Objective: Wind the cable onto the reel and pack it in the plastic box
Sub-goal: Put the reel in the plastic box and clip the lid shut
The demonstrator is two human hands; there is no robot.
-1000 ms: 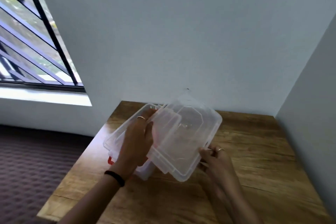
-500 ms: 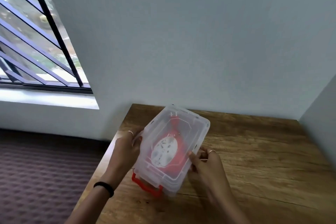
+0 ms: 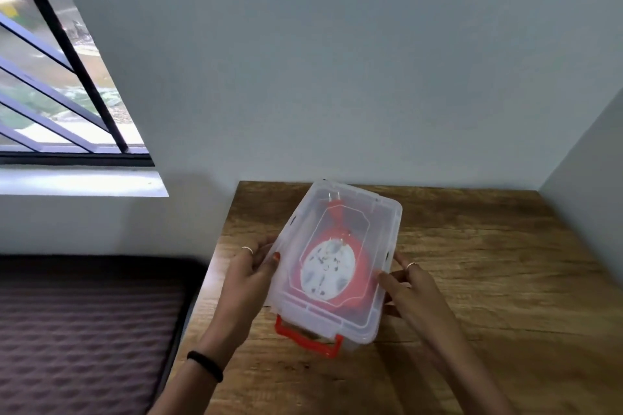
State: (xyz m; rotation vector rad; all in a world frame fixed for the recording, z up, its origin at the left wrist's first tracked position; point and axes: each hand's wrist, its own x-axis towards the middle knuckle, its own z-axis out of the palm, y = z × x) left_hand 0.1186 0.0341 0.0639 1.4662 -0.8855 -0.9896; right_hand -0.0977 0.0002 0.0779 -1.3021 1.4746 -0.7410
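Your left hand [image 3: 251, 271] grips the left long side of the plastic box [image 3: 337, 263], thumb pressed on the edge of the lid [image 3: 384, 212] and fingers curled around the wall below it. Your right hand [image 3: 409, 290] rests against the right side, fingers stretched nearly flat along the wall with the thumb on the lid's rim. The box sits at an angle on the wooden table [image 3: 488, 280], near its back left corner and close to the wall [image 3: 337, 61]. The lid lies on top, and through the clear plastic you can see the red reel [image 3: 332, 266] with its white round face lying flat inside. The cable itself is too blurred to pick out. The red clip [image 3: 308, 337] at the near end hangs down, unfastened. A black band [image 3: 205, 365] circles your left wrist.
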